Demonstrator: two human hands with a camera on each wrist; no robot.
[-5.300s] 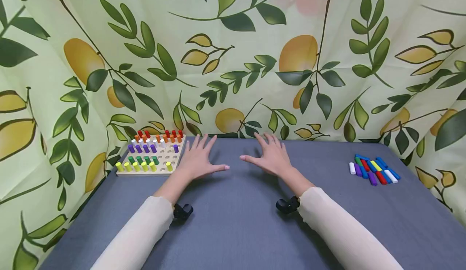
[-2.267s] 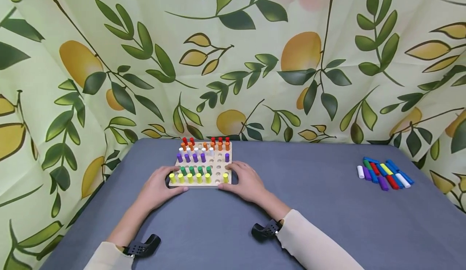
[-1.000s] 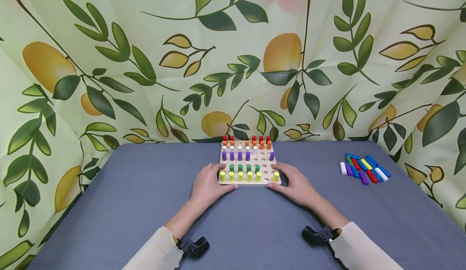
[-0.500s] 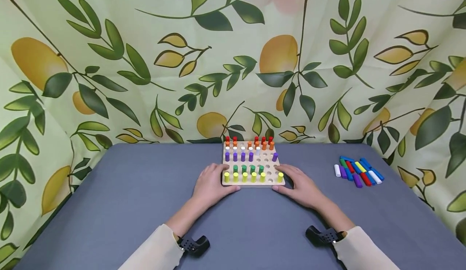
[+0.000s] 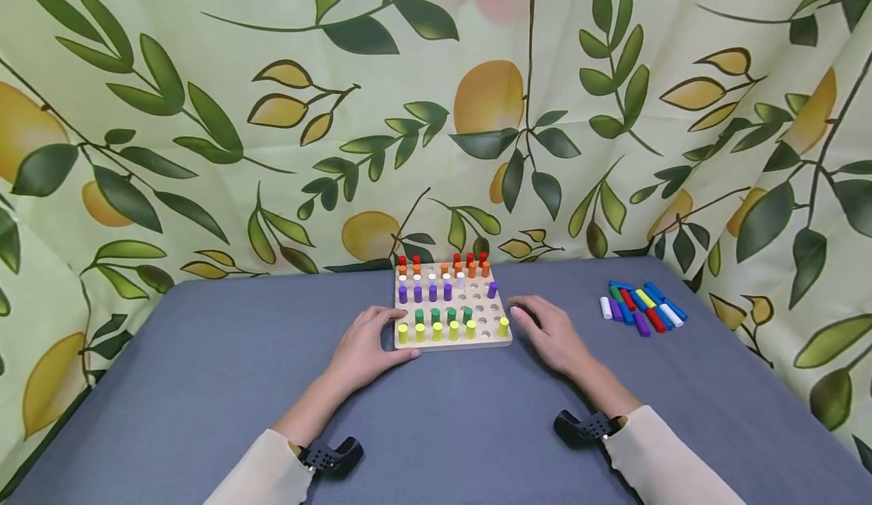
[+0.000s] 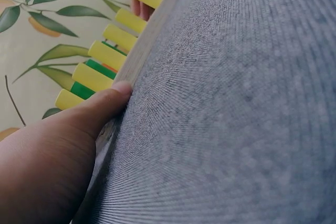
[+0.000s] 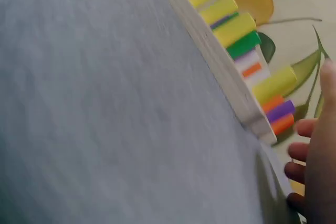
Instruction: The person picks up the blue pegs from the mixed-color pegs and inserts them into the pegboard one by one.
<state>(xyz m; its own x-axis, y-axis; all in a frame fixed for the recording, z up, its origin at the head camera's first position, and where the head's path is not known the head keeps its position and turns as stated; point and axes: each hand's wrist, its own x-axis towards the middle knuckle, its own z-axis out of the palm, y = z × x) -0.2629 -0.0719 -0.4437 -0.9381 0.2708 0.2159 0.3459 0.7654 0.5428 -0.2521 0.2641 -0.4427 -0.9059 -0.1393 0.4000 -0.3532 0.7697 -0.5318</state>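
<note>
A pale wooden pegboard [image 5: 453,344] lies on the table with rows of yellow, green, purple, white, orange and red pegs standing in it. Bare holes show toward its right side, and one between the yellow pegs [image 5: 454,330]. My left hand [image 5: 365,347] grips the board's front left corner, thumb against the front edge and fingers at the left side. In the left wrist view that thumb presses the wooden edge [image 6: 144,43]. My right hand [image 5: 555,338] is just off the board's right side, fingers loosely bent, holding nothing; the right wrist view shows its fingers [image 7: 296,170] apart from the board.
A cluster of loose pegs [image 5: 640,304], blue, red, green, yellow, white and purple, lies on the table to the right. Grey-blue cloth covers the table [image 5: 450,429]. A leaf-patterned curtain [image 5: 422,28] hangs along the back and sides.
The pegboard has come from the far left to in front of me, carried by both hands. Since half a second ago my right hand has let go of it and moved slightly away.
</note>
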